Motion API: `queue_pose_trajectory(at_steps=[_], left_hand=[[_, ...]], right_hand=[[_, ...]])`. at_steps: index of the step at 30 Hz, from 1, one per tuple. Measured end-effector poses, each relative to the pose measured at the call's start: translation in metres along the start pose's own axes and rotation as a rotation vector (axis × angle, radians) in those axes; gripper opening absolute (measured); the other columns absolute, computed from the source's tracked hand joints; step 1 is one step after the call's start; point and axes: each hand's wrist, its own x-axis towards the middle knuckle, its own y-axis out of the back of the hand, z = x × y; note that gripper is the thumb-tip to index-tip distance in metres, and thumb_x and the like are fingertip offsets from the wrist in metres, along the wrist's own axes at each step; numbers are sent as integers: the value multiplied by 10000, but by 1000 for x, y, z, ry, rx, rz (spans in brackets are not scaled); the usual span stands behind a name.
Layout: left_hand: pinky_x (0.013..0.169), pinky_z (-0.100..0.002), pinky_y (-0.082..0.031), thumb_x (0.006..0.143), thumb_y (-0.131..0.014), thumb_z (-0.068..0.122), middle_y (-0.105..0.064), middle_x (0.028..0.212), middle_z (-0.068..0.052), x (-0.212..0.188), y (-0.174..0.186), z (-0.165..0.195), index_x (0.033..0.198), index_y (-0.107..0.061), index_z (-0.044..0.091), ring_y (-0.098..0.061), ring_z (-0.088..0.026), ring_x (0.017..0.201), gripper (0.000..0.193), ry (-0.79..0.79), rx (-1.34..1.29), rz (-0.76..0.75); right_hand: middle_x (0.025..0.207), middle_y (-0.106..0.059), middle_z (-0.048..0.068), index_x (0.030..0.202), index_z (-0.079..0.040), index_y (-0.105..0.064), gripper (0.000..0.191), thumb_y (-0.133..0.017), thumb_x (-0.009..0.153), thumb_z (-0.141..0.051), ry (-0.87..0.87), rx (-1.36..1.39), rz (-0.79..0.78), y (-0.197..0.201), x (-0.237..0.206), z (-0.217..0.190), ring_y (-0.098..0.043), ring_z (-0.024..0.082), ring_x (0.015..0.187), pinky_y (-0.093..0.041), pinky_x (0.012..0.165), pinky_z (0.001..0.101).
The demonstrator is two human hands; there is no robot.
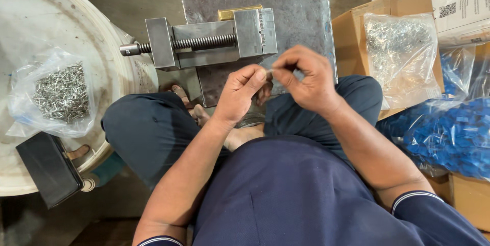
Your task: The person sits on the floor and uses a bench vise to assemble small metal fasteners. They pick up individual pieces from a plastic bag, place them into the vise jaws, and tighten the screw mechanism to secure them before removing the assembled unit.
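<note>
Two hands pinch a small metal piece above the lap.

We see the left hand (240,92) and the right hand (306,80) raised together, fingertips meeting; between them they pinch a tiny metal pin (269,74), just in front of the steel vise (204,43); a clear bag of metal pins (58,94) lies on the white tub (109,52) at left; at right a clear bag (400,54) rests on a brown box (357,31), beside a bag of blue parts (449,133).
</note>
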Motion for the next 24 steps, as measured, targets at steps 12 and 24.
queue_pose_trajectory(at_steps=[12, 24], left_hand=[[580, -218, -445, 1031, -688, 186, -596, 763, 24, 0, 8, 7, 995, -661, 31, -523, -40, 646, 161, -81, 141, 150], [591, -225, -454, 1030, -690, 189, -593, 765, 21, -1, 7, 10, 1002, -659, 30, -524, -49, 657, 164, -93, 141, 131]], right_hand=[[1011, -695, 108, 1081, -20, -706, 104, -770, 1000, -30, 139, -310, -56, 12, 50, -19, -703, 239, 868, -552, 735, 323], [988, -679, 104, 1058, -36, -703, 105, -769, 976, -30, 220, -397, -123, 13, 57, -25, -690, 285, 883, -551, 743, 375]])
